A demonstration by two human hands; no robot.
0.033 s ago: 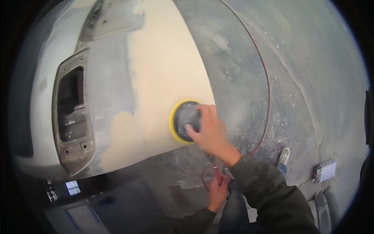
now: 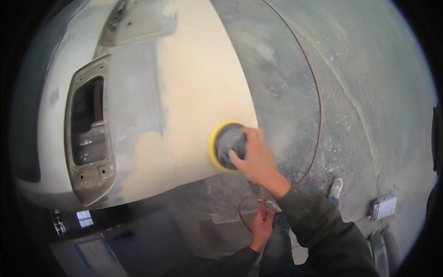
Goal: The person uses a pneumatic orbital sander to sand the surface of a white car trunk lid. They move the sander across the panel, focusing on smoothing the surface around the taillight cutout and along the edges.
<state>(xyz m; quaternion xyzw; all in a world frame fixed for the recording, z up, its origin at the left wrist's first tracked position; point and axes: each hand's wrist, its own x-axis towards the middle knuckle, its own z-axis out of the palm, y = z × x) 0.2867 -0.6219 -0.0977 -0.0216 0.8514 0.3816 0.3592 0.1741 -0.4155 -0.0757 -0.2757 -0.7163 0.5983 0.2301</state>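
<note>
My right hand (image 2: 260,159) is closed over the top of a round dark sander (image 2: 227,144) with a yellow rim. The sander sits on the beige patch of a car body panel (image 2: 196,92), near its lower right corner. Lower down, my left hand (image 2: 262,228) is wrapped around a red air hose (image 2: 242,210), away from the panel. Beyond the beige, the panel turns grey, then white. My right palm hides part of the sander's body.
A tail-light opening (image 2: 90,122) with a bare, dark interior cuts into the panel at left. The red hose loops across the grey, dusty floor (image 2: 350,152). My shoe (image 2: 336,187) stands there, with a small metal box (image 2: 383,206) farther right. Dark equipment (image 2: 143,240) fills the lower left.
The sander and my right hand have slid slightly right, toward the panel's right edge. My left hand has shifted a little right and down. The whole view has moved slightly too.
</note>
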